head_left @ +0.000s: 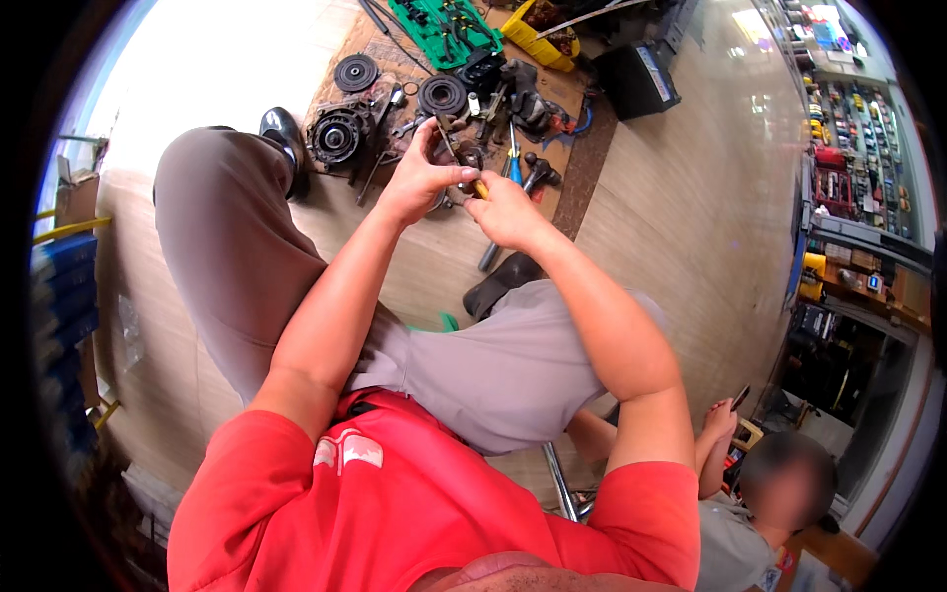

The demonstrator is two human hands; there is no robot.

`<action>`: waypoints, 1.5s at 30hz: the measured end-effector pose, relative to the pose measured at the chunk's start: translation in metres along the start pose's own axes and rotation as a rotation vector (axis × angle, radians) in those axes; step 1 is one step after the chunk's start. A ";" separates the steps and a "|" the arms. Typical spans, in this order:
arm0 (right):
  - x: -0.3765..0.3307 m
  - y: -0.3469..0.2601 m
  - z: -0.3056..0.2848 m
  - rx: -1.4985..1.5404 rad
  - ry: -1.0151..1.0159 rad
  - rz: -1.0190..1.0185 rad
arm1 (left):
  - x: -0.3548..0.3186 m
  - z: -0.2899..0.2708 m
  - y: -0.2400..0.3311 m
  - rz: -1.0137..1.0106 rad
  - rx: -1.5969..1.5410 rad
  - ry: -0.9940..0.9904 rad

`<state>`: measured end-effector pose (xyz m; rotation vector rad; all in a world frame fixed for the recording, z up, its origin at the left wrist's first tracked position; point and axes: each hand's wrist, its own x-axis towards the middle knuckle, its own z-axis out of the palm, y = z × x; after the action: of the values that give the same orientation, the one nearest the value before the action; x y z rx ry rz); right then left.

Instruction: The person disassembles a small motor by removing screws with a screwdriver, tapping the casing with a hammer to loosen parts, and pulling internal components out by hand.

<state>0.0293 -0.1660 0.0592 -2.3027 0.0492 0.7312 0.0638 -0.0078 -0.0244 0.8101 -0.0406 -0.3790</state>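
Both my hands meet over the near edge of the parts on the floor. My left hand is closed around a dark, greasy metal part, its thumb pointing toward my right hand. In my right hand is a tool with a yellow handle, pressed up against that part; its working end is hidden. Just beyond my right hand lie a blue-handled screwdriver and a hammer. Round pulleys and a larger round dark housing lie to the left of my hands.
Cardboard lies under the parts. At the far side are an open green tool case, a yellow container and a black box. Dark gloves lie among the parts. Another person sits at lower right, holding a phone.
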 end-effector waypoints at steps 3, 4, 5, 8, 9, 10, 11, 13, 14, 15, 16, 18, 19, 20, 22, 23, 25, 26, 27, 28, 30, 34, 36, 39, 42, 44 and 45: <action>-0.003 -0.003 -0.008 -0.034 -0.030 -0.007 | -0.001 0.007 0.004 0.033 0.152 0.023; -0.004 -0.003 -0.010 -0.039 -0.037 -0.015 | -0.002 0.012 0.006 0.054 0.191 0.027; -0.004 -0.002 -0.012 -0.048 -0.048 -0.018 | -0.003 0.016 0.009 0.076 0.229 0.031; -0.002 -0.003 -0.014 -0.059 -0.063 -0.043 | -0.002 0.016 0.015 0.152 0.356 0.005; -0.003 -0.002 -0.014 -0.054 -0.055 -0.054 | -0.001 0.018 0.017 0.191 0.432 -0.002; -0.003 -0.002 -0.013 -0.049 -0.047 -0.065 | -0.002 0.021 0.018 0.204 0.392 -0.019; -0.003 0.000 -0.011 -0.046 -0.013 -0.066 | -0.003 0.024 0.018 0.185 0.356 -0.021; -0.003 -0.002 -0.005 -0.039 0.056 -0.076 | -0.004 0.026 0.020 0.151 0.290 -0.022; -0.004 -0.003 -0.003 -0.039 0.082 -0.065 | -0.003 0.023 0.016 0.133 0.294 -0.006; -0.007 -0.008 -0.002 -0.038 0.105 -0.054 | -0.003 0.021 0.014 0.114 0.299 0.012; -0.009 -0.012 -0.002 -0.037 0.129 -0.044 | -0.003 0.019 0.012 0.096 0.304 0.030; -0.007 -0.015 -0.003 -0.109 0.153 -0.048 | -0.010 0.025 0.021 -0.005 0.221 0.107; -0.005 -0.017 -0.005 -0.146 0.166 -0.051 | -0.013 0.031 0.028 -0.053 0.179 0.145; -0.004 -0.018 -0.006 -0.186 0.178 -0.065 | -0.004 0.005 0.003 -0.004 0.271 0.134; -0.005 -0.014 -0.010 -0.272 0.203 -0.080 | -0.006 0.014 0.008 -0.040 0.204 0.081; -0.006 -0.012 -0.013 -0.320 0.205 -0.066 | -0.006 0.019 0.010 -0.059 0.171 0.055; -0.007 -0.022 -0.016 -0.409 0.208 -0.058 | -0.005 0.013 0.010 -0.040 0.232 0.069; -0.008 -0.024 -0.017 -0.426 0.207 -0.076 | -0.005 0.010 0.010 -0.030 0.262 0.076; -0.010 -0.024 -0.018 -0.444 0.206 -0.091 | -0.005 0.009 0.010 -0.028 0.288 0.085; -0.011 -0.024 -0.019 -0.462 0.204 -0.106 | -0.005 0.009 0.009 -0.026 0.315 0.093; -0.012 -0.024 -0.018 -0.504 0.218 -0.131 | -0.005 0.006 0.008 -0.010 0.369 0.104; -0.008 -0.016 -0.012 -0.562 0.301 -0.228 | -0.004 0.004 0.006 0.016 0.380 0.102; -0.007 -0.011 -0.011 -0.590 0.348 -0.266 | -0.005 0.007 0.006 0.033 0.284 0.082; -0.008 -0.010 -0.010 -0.606 0.386 -0.300 | -0.006 0.012 0.007 0.068 0.110 0.036; -0.012 -0.014 -0.009 -0.574 0.377 -0.295 | -0.006 0.011 0.008 0.070 0.046 0.019; -0.013 -0.015 -0.010 -0.531 0.348 -0.271 | -0.006 0.014 0.008 0.075 0.017 0.017; -0.013 -0.014 -0.010 -0.505 0.328 -0.249 | -0.007 0.015 0.009 0.060 0.053 0.006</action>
<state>0.0265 -0.1648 0.0806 -2.8210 -0.2991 0.2469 0.0578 -0.0104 -0.0075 0.8605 -0.0696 -0.3199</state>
